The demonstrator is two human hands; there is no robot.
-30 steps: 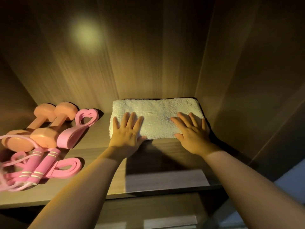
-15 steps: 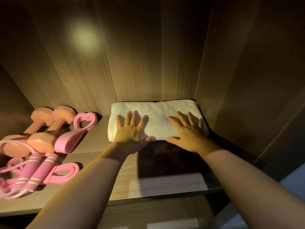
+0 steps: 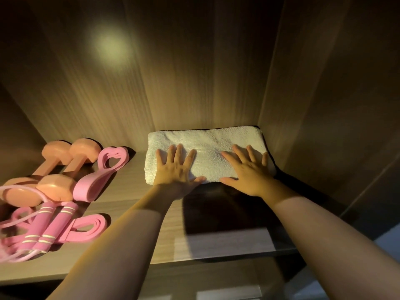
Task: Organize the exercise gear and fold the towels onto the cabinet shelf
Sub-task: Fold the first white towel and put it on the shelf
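Observation:
A folded white towel (image 3: 207,146) lies at the back right corner of the wooden cabinet shelf (image 3: 216,241). My left hand (image 3: 175,169) presses flat on the towel's left half, fingers straight and spread. My right hand (image 3: 249,169) lies flat on its right half, fingers spread too. At the shelf's left sit two peach dumbbells (image 3: 56,169), a pink heart-shaped grip trainer (image 3: 101,172), a pink skipping rope (image 3: 43,228) with two handles side by side, and a pink resistance band (image 3: 86,228).
The cabinet's back panel (image 3: 173,83) stands right behind the towel and the right side wall (image 3: 324,105) touches its end. A strip of bare shelf lies between the towel and the front edge. A lower shelf shows below.
Both hands have slid the towel further back, until it sits against the rear panel and right wall. The exercise gear has not moved.

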